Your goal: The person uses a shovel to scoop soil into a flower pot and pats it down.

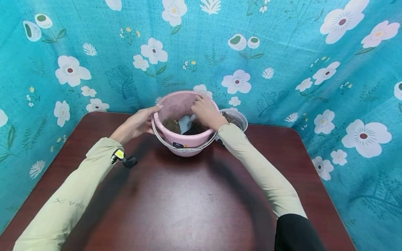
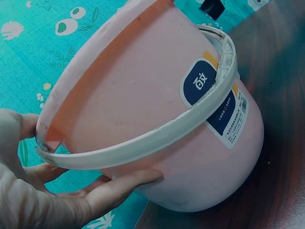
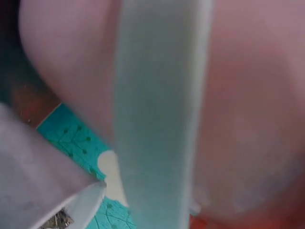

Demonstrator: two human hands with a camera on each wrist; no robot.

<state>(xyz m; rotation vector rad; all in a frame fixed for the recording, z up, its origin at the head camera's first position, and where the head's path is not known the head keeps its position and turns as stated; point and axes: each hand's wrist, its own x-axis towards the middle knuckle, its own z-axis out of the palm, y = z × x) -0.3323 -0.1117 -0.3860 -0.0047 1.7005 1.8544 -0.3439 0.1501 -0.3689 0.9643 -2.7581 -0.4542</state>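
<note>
A pink bucket (image 1: 185, 139) with a white handle (image 2: 157, 138) stands near the back of the table, dark soil (image 1: 172, 126) inside. My left hand (image 1: 138, 122) grips its left rim. In the left wrist view that hand (image 2: 71, 191) has its thumb at the rim and its fingers along the outer wall. Reaching over the right rim, my right hand (image 1: 205, 111) holds a pale grey-blue scoop (image 1: 185, 124) by its handle, the blade resting at the soil. The right wrist view is blurred, filled by the bucket's wall (image 3: 248, 105) and handle; that hand is hidden there.
Right behind my right forearm stands a smaller whitish pot (image 1: 242, 120) with soil in it, close beside the bucket. A blue flowered cloth (image 1: 201, 45) hangs behind and around the dark red table (image 1: 176, 209).
</note>
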